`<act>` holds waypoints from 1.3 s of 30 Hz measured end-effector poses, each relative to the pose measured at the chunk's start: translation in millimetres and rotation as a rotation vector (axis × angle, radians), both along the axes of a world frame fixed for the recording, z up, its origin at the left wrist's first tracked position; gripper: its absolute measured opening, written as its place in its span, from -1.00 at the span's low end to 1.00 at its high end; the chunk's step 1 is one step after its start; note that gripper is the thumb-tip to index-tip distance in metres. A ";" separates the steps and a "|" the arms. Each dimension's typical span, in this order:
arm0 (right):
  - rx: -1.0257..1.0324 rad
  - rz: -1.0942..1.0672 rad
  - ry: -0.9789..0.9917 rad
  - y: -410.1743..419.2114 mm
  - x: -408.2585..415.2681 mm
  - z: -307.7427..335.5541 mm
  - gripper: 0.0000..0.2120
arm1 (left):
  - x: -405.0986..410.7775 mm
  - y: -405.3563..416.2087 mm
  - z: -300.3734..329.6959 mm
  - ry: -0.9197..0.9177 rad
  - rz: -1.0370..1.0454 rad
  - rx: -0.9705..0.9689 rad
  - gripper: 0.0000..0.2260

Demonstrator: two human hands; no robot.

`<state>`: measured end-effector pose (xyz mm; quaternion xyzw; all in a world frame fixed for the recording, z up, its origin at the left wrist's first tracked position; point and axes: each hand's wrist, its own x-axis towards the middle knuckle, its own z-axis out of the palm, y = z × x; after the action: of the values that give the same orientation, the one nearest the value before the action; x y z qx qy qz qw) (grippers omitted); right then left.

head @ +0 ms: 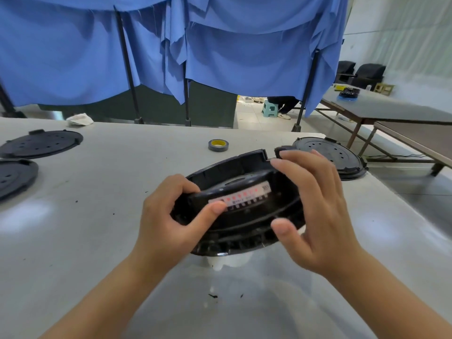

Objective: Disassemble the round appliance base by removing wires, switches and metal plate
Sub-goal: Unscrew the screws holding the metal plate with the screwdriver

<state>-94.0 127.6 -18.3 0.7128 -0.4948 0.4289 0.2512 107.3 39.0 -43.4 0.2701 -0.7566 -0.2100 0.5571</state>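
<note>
A round black appliance base [244, 226] is tilted up off the white table [97, 241], its near edge low and its far rim raised. A white label with red marks [241, 193] runs across a black inner part. My left hand [171, 216] grips the base's left side, thumb pressed on the label's left end. My right hand [315, 206] holds the right side, fingers over the far rim and thumb on the near edge. Something white [228, 260] shows under the base. Wires and switches are not visible.
Two black round plates lie at the left [41, 143] [14, 176] and another at the right [335, 159]. A roll of grey tape [218, 144] sits behind the base. A crumpled white cloth [79, 119] lies far left. Blue curtains hang behind; another table [391, 111] stands right.
</note>
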 end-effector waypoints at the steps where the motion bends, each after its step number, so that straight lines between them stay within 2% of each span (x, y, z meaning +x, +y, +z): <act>1: -0.015 0.020 0.013 -0.9 -1.0 -2.1 -0.38 | 1.8 -1.3 1.9 0.048 -0.011 0.032 -0.70; 4: -0.057 0.054 -0.003 -6.0 -4.5 -8.2 -0.25 | 7.3 -6.9 8.1 0.216 -0.065 0.135 -0.74; 6: -0.065 0.036 -0.085 -9.8 -9.6 -10.8 -0.18 | 9.7 -8.7 12.8 0.349 -0.109 0.242 -0.74; 10: 0.050 -0.017 -0.350 -20.4 -22.8 -15.0 -0.07 | 9.8 -11.6 15.0 0.517 -0.187 0.488 -0.48; 13: 0.158 0.068 -0.586 -30.4 -26.6 -21.6 -0.06 | 8.4 -13.0 16.6 0.605 -0.214 0.687 -0.32; 16: 0.239 0.072 -0.746 -41.4 -29.9 -28.7 -0.08 | 7.7 -15.7 15.1 0.605 -0.284 0.818 -0.44; 18: 0.322 0.076 -0.836 -49.7 -33.6 -31.6 -0.19 | 8.4 -17.1 14.7 0.577 -0.298 0.876 -0.46; 21: 0.406 0.031 -0.945 -61.8 -34.4 -34.0 -0.61 | 10.0 -23.2 12.0 0.566 -0.246 0.962 -0.44; 25: 0.386 -0.113 -0.862 -68.9 -33.3 -35.4 -0.88 | 12.3 -27.9 11.5 0.586 -0.221 1.061 -0.53; 26: 0.379 -0.158 -0.829 -70.2 -33.8 -35.5 -0.91 | 12.6 -28.2 11.9 0.582 -0.222 1.076 -0.53; 30: 0.360 -0.278 -0.792 -73.3 -37.3 -36.7 -0.83 | 12.8 -27.5 14.5 0.565 -0.237 1.045 -0.45; 32: 0.341 -0.294 -0.769 -70.0 -39.2 -36.0 -0.82 | 9.9 -24.6 13.8 0.525 -0.264 0.969 -0.41; 35: 0.325 -0.353 -0.721 -64.4 -44.4 -34.4 -0.81 | 4.6 -19.5 9.2 0.371 -0.229 0.806 -0.36; 39: 0.437 -0.432 -0.668 -59.5 -52.0 -33.4 -0.77 | 3.2 -20.1 3.0 0.304 -0.154 0.699 -0.35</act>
<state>-146.0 68.1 -51.8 0.4518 -0.7651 0.4587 0.0051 110.5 19.0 -40.3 0.3519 -0.5664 -0.5342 0.5196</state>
